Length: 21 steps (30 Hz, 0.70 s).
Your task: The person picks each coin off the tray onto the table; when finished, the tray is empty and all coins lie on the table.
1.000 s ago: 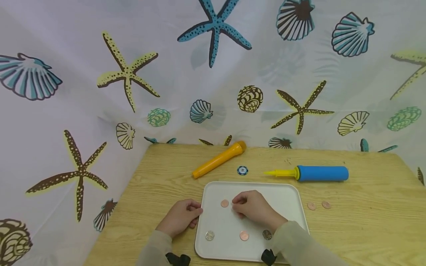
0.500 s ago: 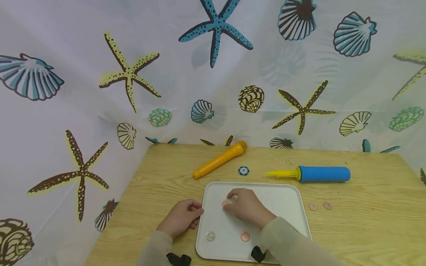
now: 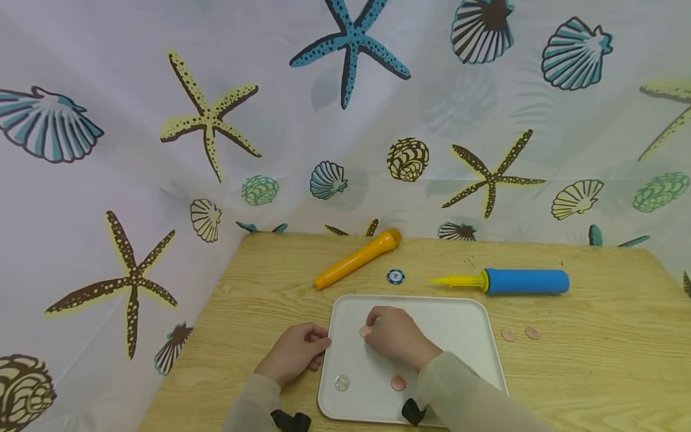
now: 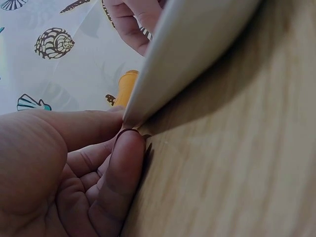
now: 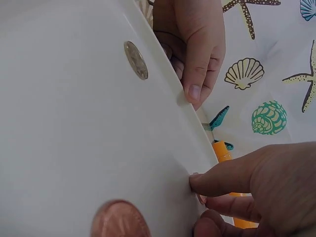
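A white tray lies on the wooden table. My left hand pinches its left rim between thumb and fingers, as the left wrist view shows up close. Over the back left of the tray, my right hand pinches a copper coin between thumb and fingertips. In the right wrist view that coin shows only as a sliver under the thumb. Toward the tray's front lie a silver coin at the left and another copper coin near the middle.
Behind the tray lie an orange toy microphone, a blue and white poker chip and a blue hand pump with a yellow nozzle. Two copper coins rest on the table right of the tray. A patterned curtain hangs behind.
My right hand has moved left and reached the copper coin at the back left, now in its pinch. The right forearm now covers a silver coin at the front right. My left hand stays put.
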Available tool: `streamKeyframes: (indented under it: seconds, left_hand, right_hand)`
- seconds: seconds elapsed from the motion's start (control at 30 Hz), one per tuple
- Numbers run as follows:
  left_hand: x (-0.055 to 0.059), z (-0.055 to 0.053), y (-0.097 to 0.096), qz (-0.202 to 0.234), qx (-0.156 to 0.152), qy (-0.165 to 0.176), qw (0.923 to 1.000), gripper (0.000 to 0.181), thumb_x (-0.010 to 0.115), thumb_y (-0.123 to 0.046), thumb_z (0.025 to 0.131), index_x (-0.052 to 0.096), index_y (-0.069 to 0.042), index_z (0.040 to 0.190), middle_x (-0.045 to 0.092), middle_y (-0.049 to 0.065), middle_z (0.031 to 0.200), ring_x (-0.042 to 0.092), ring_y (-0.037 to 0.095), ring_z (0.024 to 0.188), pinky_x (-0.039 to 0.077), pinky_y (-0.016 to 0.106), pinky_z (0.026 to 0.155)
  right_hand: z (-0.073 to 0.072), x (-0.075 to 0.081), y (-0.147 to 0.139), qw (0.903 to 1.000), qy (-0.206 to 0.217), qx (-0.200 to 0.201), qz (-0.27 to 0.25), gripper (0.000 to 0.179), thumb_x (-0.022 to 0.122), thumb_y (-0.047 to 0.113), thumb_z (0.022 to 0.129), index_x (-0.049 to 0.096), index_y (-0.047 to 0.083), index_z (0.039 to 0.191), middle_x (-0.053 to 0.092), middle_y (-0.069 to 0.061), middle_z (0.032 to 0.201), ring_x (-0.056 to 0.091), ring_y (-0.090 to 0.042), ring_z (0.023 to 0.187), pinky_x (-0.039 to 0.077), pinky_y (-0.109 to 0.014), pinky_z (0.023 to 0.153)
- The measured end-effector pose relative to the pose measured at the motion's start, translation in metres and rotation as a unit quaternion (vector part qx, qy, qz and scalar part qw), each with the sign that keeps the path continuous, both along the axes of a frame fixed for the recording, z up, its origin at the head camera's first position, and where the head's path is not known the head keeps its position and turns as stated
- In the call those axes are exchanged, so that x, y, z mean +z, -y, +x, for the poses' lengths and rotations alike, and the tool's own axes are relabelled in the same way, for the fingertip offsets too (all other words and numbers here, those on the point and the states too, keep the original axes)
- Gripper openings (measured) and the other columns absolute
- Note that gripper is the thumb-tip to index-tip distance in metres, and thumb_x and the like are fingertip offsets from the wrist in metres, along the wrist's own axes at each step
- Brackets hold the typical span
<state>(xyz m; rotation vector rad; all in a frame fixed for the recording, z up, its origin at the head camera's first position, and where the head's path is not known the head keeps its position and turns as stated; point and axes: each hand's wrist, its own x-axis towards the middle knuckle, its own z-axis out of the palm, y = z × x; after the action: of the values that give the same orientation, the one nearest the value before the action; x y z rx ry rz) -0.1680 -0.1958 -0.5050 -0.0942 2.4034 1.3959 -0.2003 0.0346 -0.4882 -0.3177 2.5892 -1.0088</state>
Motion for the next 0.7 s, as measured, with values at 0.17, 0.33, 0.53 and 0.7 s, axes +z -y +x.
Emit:
streamKeyframes:
  seconds: [0.17, 0.33, 0.53, 0.7]
  left_hand:
    - [0.0020, 0.0003, -0.0010, 0.002, 0.003, 0.002, 1.0000, 0.025, 0.064, -0.020, 0.101, 0.064, -0.001, 0.116, 0.065, 0.007, 0.089, 0.061, 0.017, 0.072, 0.058, 0.031, 0.065]
    - [0.0034, 0.0021, -0.0015, 0.000, 0.006, 0.005, 1.0000, 0.024, 0.064, -0.021, 0.101, 0.065, -0.001, 0.115, 0.065, 0.008, 0.088, 0.061, 0.017, 0.072, 0.058, 0.031, 0.065]
    - [0.0044, 0.0041, -0.0028, 0.001, 0.007, 0.004, 1.0000, 0.024, 0.063, -0.019, 0.101, 0.065, -0.001, 0.115, 0.065, 0.007, 0.088, 0.061, 0.017, 0.072, 0.058, 0.031, 0.065]
    - [0.0061, 0.0021, -0.0035, 0.001, 0.002, 0.000, 1.0000, 0.025, 0.063, -0.019, 0.101, 0.064, 0.000, 0.117, 0.065, 0.007, 0.089, 0.061, 0.017, 0.071, 0.058, 0.031, 0.065]
  right_hand:
    - [-0.0003, 0.0037, 0.0048, 0.9997, 0.020, -0.009, 0.014, 0.015, 0.070, 0.027, 0.095, 0.065, 0.014, 0.097, 0.064, -0.002, 0.088, 0.056, -0.022, 0.077, 0.047, -0.035, 0.070]
    - [0.0019, 0.0063, 0.0062, 0.9996, 0.020, -0.003, 0.019, 0.013, 0.070, 0.026, 0.096, 0.064, 0.016, 0.101, 0.065, -0.003, 0.092, 0.056, -0.023, 0.080, 0.047, -0.038, 0.074]
    - [0.0034, 0.0063, 0.0049, 0.9997, 0.017, 0.001, 0.018, 0.012, 0.070, 0.026, 0.095, 0.067, 0.019, 0.105, 0.067, -0.003, 0.100, 0.055, -0.023, 0.084, 0.048, -0.040, 0.079]
    - [0.0012, 0.0065, 0.0033, 0.9997, 0.023, 0.001, 0.008, 0.013, 0.070, 0.024, 0.096, 0.066, 0.013, 0.101, 0.063, -0.002, 0.090, 0.056, -0.022, 0.080, 0.048, -0.037, 0.074]
